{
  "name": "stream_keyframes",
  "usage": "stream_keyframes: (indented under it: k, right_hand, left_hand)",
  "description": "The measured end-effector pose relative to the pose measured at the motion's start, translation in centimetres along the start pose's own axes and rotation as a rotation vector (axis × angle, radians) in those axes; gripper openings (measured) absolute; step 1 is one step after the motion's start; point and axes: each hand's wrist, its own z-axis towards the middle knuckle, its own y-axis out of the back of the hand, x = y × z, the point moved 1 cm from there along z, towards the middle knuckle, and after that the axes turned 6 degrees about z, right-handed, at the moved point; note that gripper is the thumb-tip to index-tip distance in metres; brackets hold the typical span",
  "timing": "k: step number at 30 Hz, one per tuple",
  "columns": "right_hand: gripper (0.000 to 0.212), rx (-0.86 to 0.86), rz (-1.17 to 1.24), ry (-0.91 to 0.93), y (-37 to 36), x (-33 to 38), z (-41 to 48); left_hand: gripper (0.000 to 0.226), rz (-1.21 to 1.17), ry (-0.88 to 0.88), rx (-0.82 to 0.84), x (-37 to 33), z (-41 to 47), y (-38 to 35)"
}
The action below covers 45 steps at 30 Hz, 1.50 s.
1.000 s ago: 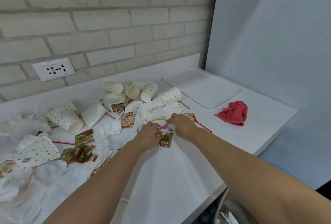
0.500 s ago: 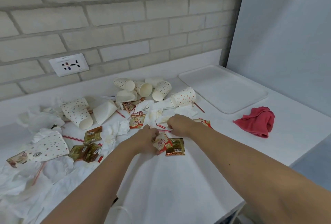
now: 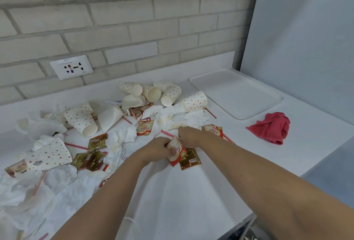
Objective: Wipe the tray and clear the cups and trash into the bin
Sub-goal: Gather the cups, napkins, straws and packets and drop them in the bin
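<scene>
One white counter [image 3: 191,197] carried everything: the bare tray [image 3: 235,94] sat far right, red cloth [image 3: 270,127] beside it — likely parked for wiping. Toppled dotted cups [image 3: 170,95] lay behind. The left hand [image 3: 156,148] pinched a coffee sachet [image 3: 175,150] for binning; the right hand [image 3: 188,136] curled onto litter — grip unclear.

"Coffee mate" on red sachet [image 3: 214,131]

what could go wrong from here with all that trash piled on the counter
The left hand pinches just one sachet; the brown sachet beside it could get left behind. The tipped paper cups lie on their sides and might roll if the tissues are dragged. Loose straws may slip off the counter edge.
</scene>
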Motion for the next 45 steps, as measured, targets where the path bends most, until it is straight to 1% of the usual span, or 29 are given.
stream_keyframes:
  k: [1,3,5,8,9,11,12,13,15,18,20,22,24,28,31,32,34,35,36,39,42,45]
  right_hand:
    - [0.005,0.002,0.029,0.001,0.0,-0.1,-0.2]
    - [0.013,-0.018,0.064,0.0,0.4,-0.4,-0.6]
    - [0.012,-0.106,0.162,-0.018,1.7,-1.0,-1.6]
    - [0.01,-0.266,0.297,-0.089,4.0,-3.0,-3.0]
    - [0.011,-0.335,0.357,-0.141,4.5,-4.0,-3.4]
    - [0.026,-0.452,0.421,-0.27,4.8,-6.0,-4.0]
    - [0.033,-0.486,0.438,-0.342,4.7,-6.9,-4.2]
    - [0.039,-0.499,0.439,-0.398,4.2,-7.6,-4.4]
    - [0.043,-0.486,0.41,-0.468,3.1,-8.3,-4.8]
    - [0.051,-0.472,0.469,-0.542,1.5,-8.5,-4.8]
    - [0.048,-0.472,0.507,-0.573,0.9,-8.4,-4.7]
    - [0.038,-0.475,0.581,-0.6,0.7,-8.3,-4.5]
    - [0.033,-0.454,0.653,-0.611,0.8,-8.4,-4.3]
    - [0.032,-0.412,0.671,-0.633,0.6,-8.5,-4.2]
    - [0.008,-0.447,0.657,-0.624,0.2,-7.9,-4.5]
    - [0.008,-0.463,0.626,-0.604,0.0,-7.5,-4.8]
    - [0.023,-0.494,0.586,-0.551,-0.3,-7.0,-5.4]
    - [0.027,-0.504,0.6,-0.523,-0.3,-6.8,-5.7]
    - [0.026,-0.521,0.634,-0.492,-0.3,-6.7,-6.1]
    - [0.004,-0.608,0.771,-0.455,0.4,-6.6,-7.5]
    - [0.014,-0.652,0.877,-0.431,1.2,-6.6,-9.8]
    - [0.014,-0.602,0.963,-0.418,1.4,-6.8,-12.8]
  left_hand:
    - [0.02,-0.091,0.003,0.009,-0.3,-0.3,0.3]
    - [0.015,-0.205,-0.001,0.027,-0.7,-0.7,0.6]
    - [0.016,-0.221,-0.022,0.046,-1.2,-0.7,0.4]
    - [0.013,-0.066,-0.042,0.042,-2.1,-0.2,-1.0]
    - [0.018,0.016,-0.043,0.028,-2.3,0.1,-1.5]
    - [0.016,0.145,-0.036,-0.005,-2.9,0.7,-2.2]
    - [0.015,0.168,-0.036,-0.012,-3.1,1.0,-2.5]
    - [0.015,0.175,-0.037,-0.012,-3.3,1.1,-2.6]
    - [0.017,0.189,-0.035,-0.01,-3.5,1.3,-2.8]
    - [0.021,0.202,-0.029,-0.021,-3.4,1.5,-3.0]
    - [0.021,0.196,-0.022,-0.028,-3.3,1.5,-3.0]
    - [0.022,0.177,-0.022,-0.036,-3.1,1.4,-3.0]
    - [0.024,0.114,-0.008,-0.037,-2.8,1.2,-3.0]
    - [0.035,-0.036,0.039,-0.03,-1.9,0.8,-3.2]
    - [0.04,-0.09,0.062,-0.035,-1.6,0.4,-3.3]
    - [0.04,-0.072,0.068,-0.042,-1.5,0.3,-3.4]
    - [0.031,-0.046,0.075,-0.051,-1.2,0.1,-3.5]
    - [0.025,-0.061,0.078,-0.055,-1.1,0.1,-3.6]
    - [0.02,-0.089,0.079,-0.064,-0.9,-0.1,-3.6]
    - [0.01,-0.182,0.077,-0.127,-0.7,-0.6,-3.5]
    - [0.008,-0.215,0.065,-0.184,-1.5,-1.5,-3.8]
    - [0.007,-0.264,-0.016,-0.209,-3.6,-2.6,-4.7]
